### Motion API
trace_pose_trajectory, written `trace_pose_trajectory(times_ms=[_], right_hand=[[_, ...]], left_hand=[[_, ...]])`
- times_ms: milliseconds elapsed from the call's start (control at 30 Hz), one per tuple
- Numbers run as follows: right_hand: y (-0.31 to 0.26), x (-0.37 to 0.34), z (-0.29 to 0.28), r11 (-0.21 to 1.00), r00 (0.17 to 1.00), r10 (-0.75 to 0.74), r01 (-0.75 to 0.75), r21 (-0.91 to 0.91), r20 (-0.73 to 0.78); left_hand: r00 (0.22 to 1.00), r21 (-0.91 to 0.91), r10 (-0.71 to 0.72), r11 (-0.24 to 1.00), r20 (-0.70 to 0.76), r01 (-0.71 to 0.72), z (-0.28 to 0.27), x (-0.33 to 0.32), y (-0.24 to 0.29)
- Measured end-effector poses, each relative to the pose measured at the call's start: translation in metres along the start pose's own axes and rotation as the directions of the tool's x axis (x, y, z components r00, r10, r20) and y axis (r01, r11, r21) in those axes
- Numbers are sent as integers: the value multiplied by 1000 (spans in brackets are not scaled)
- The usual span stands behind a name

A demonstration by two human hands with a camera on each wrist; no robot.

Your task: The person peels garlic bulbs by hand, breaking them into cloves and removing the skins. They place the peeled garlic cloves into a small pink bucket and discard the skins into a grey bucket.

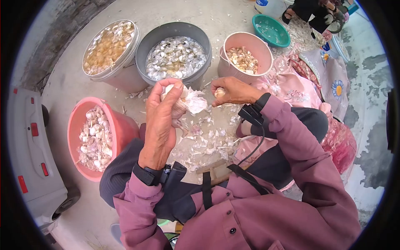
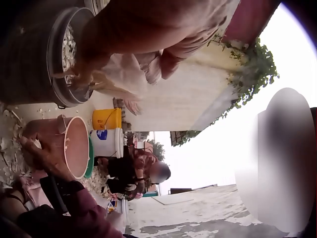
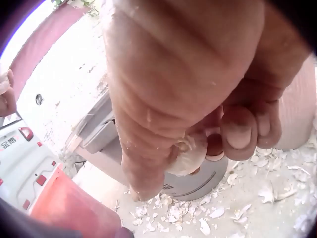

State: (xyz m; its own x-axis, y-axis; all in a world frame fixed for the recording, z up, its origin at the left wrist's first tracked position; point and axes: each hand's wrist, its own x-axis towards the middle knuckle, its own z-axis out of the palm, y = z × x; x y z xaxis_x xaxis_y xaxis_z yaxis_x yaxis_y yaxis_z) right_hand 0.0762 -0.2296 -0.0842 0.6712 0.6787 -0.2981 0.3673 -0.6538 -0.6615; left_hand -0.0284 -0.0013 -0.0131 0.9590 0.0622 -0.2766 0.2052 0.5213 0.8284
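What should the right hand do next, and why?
Probably the right hand should drop its garlic clove into the pale pink bucket: it pinches the clove near that bucket, which holds loose cloves, while the left hand holds a garlic bulb.

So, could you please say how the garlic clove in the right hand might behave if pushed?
The garlic clove would probably roll unevenly, since it looks rounded. It is likely light, being small beside the right hand. Its smooth surface may be slippery.

From head, looks down; from left wrist, lies sideways, sharing the pale-pink bucket (image 2: pixel 77 148) with head; from right, crowds right hand (image 3: pixel 193 79).
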Motion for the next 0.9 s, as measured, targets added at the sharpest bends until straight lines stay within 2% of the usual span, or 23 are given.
trace_pose_trajectory(times_ms=[33, 67, 133, 167, 233, 267, 300, 333, 367, 400, 433, 467, 500, 633, 700, 733, 800, 833, 900], right_hand=[[-19, -6, -15, 993, 993, -110, 111, 31, -45], [-37, -11, -29, 992, 991, -123, 123, 10, -58], [-63, -18, -50, 973, 944, -199, 222, 60, -264], [-70, -18, -57, 970, 938, -218, 238, 43, -269], [-82, -14, -66, 887, 923, -205, 316, 338, -324], [-87, -9, -68, 881, 919, -225, 334, 334, -324], [-92, -4, -69, 809, 905, -269, 398, 432, -329], [-100, -1, -69, 721, 891, -307, 446, 530, -334], [-109, -6, -73, 787, 917, -270, 386, 481, -294], [-112, -4, -71, 778, 914, -284, 396, 488, -289], [-113, -2, -68, 775, 878, -339, 464, 430, -337], [-112, 1, -65, 768, 839, -389, 524, 369, -381], [-110, 7, -63, 759, 740, -488, 622, 193, -463], [-113, 2, -68, 781, 744, -488, 605, 152, -456], [-116, -2, -64, 769, 806, -361, 542, 340, -469], [-114, -2, -61, 768, 807, -357, 540, 344, -470], [-110, -1, -56, 727, 829, -301, 519, 450, -471], [-110, -2, -56, 726, 829, -300, 519, 451, -471], [-112, -5, -55, 669, 903, -200, 409, 621, -380]], left_hand=[[1000, 1, 22, 1000, -11, -22, 1, 1, -1], [999, -2, 48, 999, 0, -48, 2, 3, 0], [999, 46, 21, 999, 34, -22, 2, 5, -1], [999, 86, 23, 996, 46, -27, 1, 8, -3], [996, 140, 67, 987, 66, -76, 6, 8, 1], [993, 194, 88, 976, 84, -102, 9, 8, 3], [984, 225, 158, 959, 84, -173, 14, 6, 6], [984, 233, 165, 956, 71, -177, 16, 6, 8], [983, 183, 163, 967, 80, -175, 15, 7, 9], [982, 131, 165, 976, 90, -176, 16, 9, 12], [971, 179, 221, 955, 94, -235, 18, 10, 15], [972, 185, 220, 955, 82, -232, 20, 10, 18], [962, 200, 263, 941, 75, -273, 22, 10, 21], [944, 206, 325, 921, 60, -330, 28, 11, 24], [925, 243, 369, 893, 85, -379, 32, 11, 25], [927, 246, 365, 894, 85, -374, 30, 12, 24], [873, 356, 469, 799, 132, -484, 27, 14, 20], [874, 357, 468, 799, 133, -483, 27, 13, 21], [875, 444, 471, 763, 115, -469, 26, 11, 22]])
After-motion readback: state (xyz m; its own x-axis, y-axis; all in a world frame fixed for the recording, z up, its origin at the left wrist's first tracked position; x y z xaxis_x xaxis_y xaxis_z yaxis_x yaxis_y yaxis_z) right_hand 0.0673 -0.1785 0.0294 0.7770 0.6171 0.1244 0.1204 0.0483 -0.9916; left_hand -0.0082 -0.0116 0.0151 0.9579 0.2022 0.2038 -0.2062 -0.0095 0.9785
